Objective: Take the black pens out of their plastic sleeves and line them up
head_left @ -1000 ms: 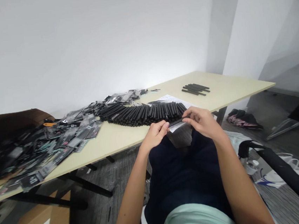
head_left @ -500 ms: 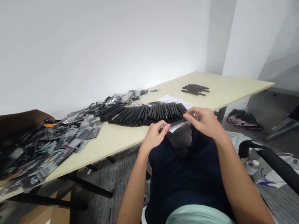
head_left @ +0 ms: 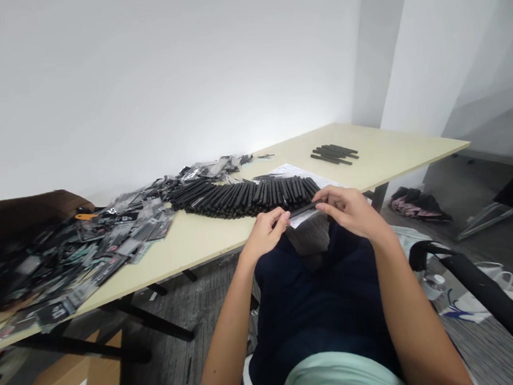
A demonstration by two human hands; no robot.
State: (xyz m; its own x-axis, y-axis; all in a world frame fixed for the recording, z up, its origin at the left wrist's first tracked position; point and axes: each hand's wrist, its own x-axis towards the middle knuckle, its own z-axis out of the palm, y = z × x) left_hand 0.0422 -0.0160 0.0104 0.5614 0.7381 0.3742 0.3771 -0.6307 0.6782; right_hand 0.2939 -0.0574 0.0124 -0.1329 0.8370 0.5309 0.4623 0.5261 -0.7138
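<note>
The right hand (head_left: 346, 211) has closed its fingers onto a slim black rectangular bar (head_left: 303, 210) since the prior view. Both hands now grasp this bar, the left hand (head_left: 264, 231) pinching one end and the right hand the other, just off the table edge. A long, fanned row of similar black bars (head_left: 243, 197) lies close beyond them on the pale laminate table (head_left: 384, 156).

Bare left hand (head_left: 266, 233) and bare right hand (head_left: 348, 211) raised level above the lap, bare forearms (head_left: 413, 316) angling inward, wrists lightly bent, fingers (head_left: 324, 197) and thumbs curled into pinches facing each other, just apart.
</note>
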